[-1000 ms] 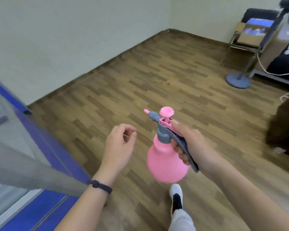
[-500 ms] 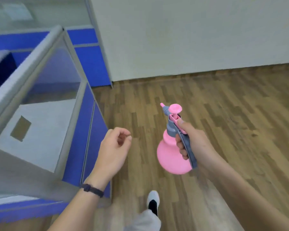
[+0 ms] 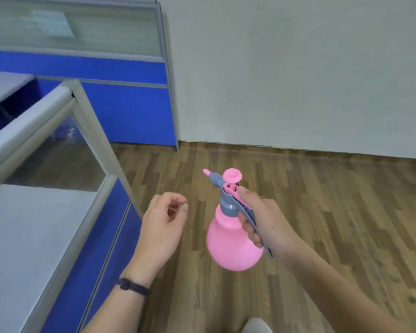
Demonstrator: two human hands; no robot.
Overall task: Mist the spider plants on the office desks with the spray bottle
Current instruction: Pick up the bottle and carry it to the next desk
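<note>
Bottle [image 3: 233, 239] upright in my clamped right hand [image 3: 267, 227], nozzle aimed up-left toward the desks [image 3: 22, 227]; left hand [image 3: 161, 227] empty, half-curled; no plants visible.

Desk [image 3: 22, 236] cut off at left edge; spray bottle [image 3: 231, 246] handle partly hidden.

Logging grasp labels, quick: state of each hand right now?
Left hand: empty, fingers loosely curled, touching nothing.
Right hand: closed around the handle of the pink spray bottle.
</note>
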